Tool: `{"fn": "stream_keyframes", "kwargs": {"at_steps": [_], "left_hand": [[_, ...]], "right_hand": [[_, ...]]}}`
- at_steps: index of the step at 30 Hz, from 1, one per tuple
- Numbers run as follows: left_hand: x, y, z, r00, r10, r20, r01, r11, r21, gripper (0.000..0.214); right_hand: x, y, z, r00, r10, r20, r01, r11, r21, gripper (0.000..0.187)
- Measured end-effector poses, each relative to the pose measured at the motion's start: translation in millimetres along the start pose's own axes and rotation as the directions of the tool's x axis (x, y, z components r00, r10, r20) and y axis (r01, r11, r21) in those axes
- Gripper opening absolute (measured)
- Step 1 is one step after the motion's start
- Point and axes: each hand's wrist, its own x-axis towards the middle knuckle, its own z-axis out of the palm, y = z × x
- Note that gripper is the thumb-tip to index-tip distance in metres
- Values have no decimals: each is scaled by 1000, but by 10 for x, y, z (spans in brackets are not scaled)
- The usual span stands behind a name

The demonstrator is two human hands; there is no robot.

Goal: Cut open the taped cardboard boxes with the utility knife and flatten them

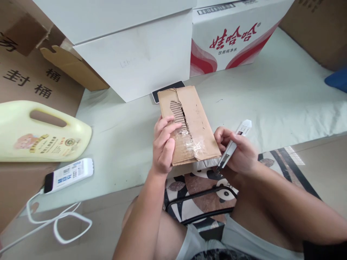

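Observation:
A small brown cardboard box [200, 119] is tilted up at the table's near edge. Its top has a torn patch with bare corrugation, a ragged slit along the seam and clear tape near the close end. My left hand [164, 146] grips the box's left side, fingers lying over the top by the torn patch. In my right hand [240, 151] is a white utility knife [233, 146], closed in the fingers beside the box's right near corner. Its dark tip points down and towards the box; how far the blade is out I cannot tell.
Behind the box lies a dark flat phone-like device [168, 90] against a white carton [135, 61]. A red-and-white carton [230, 43] stands right of it. At left are a yellow jug [46, 137], a white power strip [72, 175] with its cord, and large brown cartons [24, 65].

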Motion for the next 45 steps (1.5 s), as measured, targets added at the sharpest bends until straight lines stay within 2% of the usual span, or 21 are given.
{"fn": "stream_keyframes", "kwargs": {"at_steps": [11, 19, 36, 45], "left_hand": [[9, 21, 2, 1000, -4, -4, 4, 1000, -21, 42], [0, 9, 10, 1000, -18, -8, 18, 1000, 25, 44], [10, 5, 19, 1000, 17, -24, -17, 999, -30, 42], [3, 11, 2, 1000, -12, -3, 12, 1000, -10, 43]], "right_hand": [[6, 14, -26, 1000, 0, 26, -1, 1000, 9, 40], [6, 0, -5, 1000, 15, -19, -15, 1000, -16, 43], [4, 17, -6, 1000, 3, -10, -3, 1000, 1, 42], [-3, 35, -26, 1000, 14, -7, -14, 1000, -12, 42]]}}
